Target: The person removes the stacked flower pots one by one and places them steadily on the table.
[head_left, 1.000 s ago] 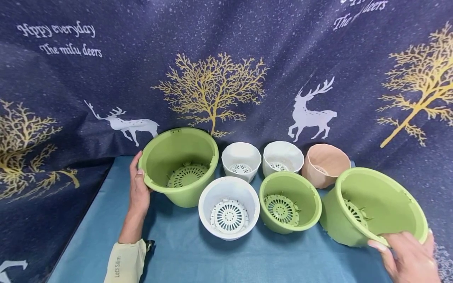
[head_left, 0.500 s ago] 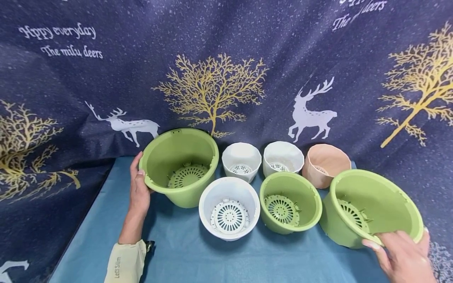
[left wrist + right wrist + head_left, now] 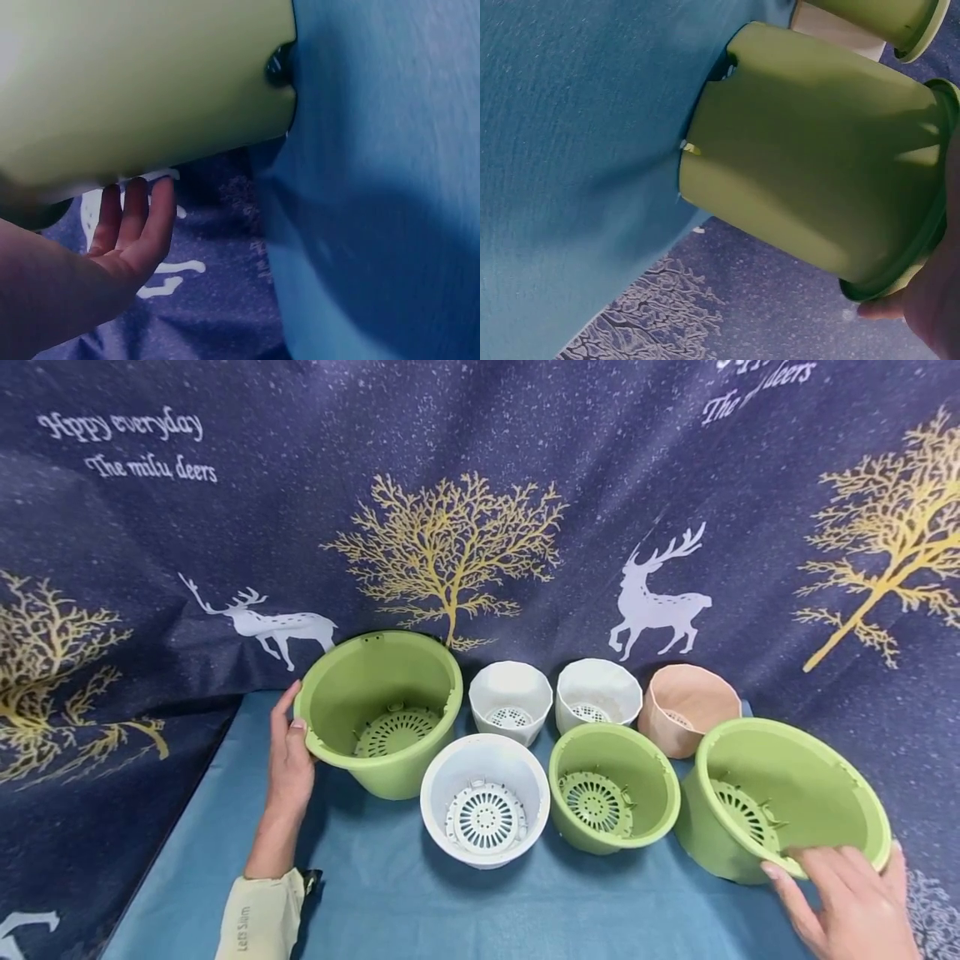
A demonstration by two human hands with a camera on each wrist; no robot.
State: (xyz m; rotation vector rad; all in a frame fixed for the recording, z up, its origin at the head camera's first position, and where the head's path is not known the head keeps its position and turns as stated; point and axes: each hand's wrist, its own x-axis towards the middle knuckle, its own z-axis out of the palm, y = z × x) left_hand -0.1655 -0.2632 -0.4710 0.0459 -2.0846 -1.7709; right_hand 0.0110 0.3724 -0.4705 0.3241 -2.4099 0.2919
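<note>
In the head view a large green flowerpot stands at the left, and my left hand rests against its outer left side, just under the rim. The left wrist view shows several nearly straight fingertips touching the green wall; the thumb is hidden there. At the right, my right hand grips the near rim of another large green flowerpot, fingers over the edge. This pot's outer wall fills much of the right wrist view, with only part of the hand visible.
Between the large pots stand a white round pot and a smaller green pot. Behind them are two white faceted pots and a terracotta-coloured one. A dark blue patterned curtain hangs behind the blue-covered table.
The right-hand green flowerpot has shifted slightly left, closer to the smaller green pot, with my right hand on its rim. The left hand and its pot have barely moved.
</note>
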